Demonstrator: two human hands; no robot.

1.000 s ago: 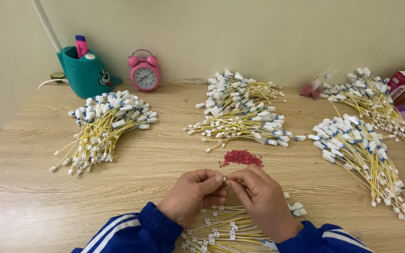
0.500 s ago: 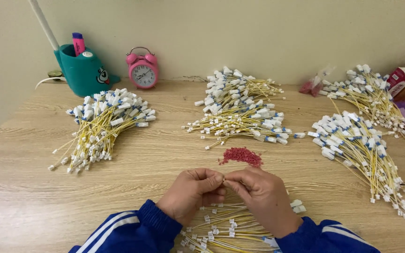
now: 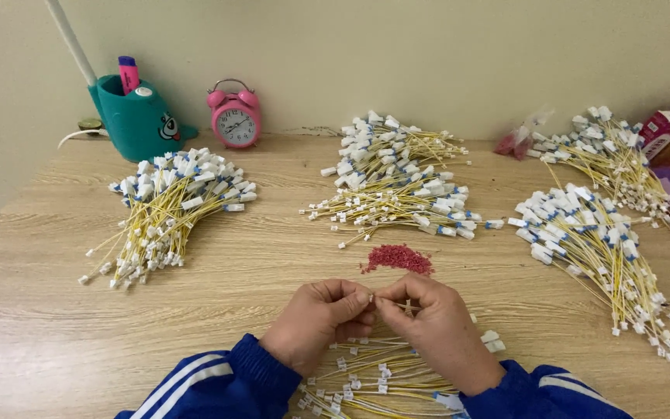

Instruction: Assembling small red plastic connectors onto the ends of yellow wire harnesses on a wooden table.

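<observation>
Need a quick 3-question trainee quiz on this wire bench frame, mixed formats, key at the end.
1. True or false: the left hand and right hand meet fingertip to fingertip over the wooden table.
2. Multiple choice: the small pile of red pieces lies
A. beside the pink alarm clock
B. just beyond the hands
C. inside the teal pen holder
3. Fill in: the bundle of yellow wires closest to the person lies ____ the hands.

Key: 1 true; 2 B; 3 under. Both hands pinch something thin between them; it is too small to identify.
</observation>
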